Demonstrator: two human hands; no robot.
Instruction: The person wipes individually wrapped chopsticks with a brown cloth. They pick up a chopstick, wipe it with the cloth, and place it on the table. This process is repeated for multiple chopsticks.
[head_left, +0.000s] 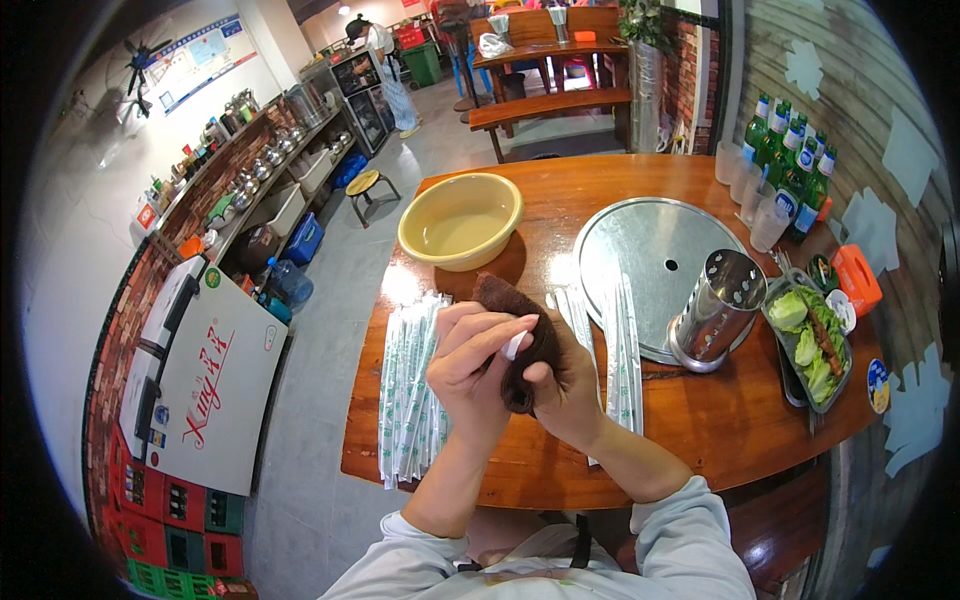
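Observation:
A dark brown cloth (499, 296) is bunched upright between my two hands above the near side of the wooden table. My right hand (576, 375) wraps around its right side, thumb toward me. From the left, my left hand (472, 367) grips the cloth with bent fingers. A small white thing (514, 345) shows at its fingertips; what it is I cannot tell. Paper-wrapped chopsticks (409, 390) lie in a thick pile left of my hands. More wrapped chopsticks (621, 352) lie to the right, beside a perforated metal utensil holder (720, 307).
A yellow basin (461, 217) with liquid sits at the far left of the table (675, 450). The holder stands on a round metal lid (637, 225). Green bottles (795, 165), plastic cups (769, 225) and a tray of lettuce (814, 375) line the right side.

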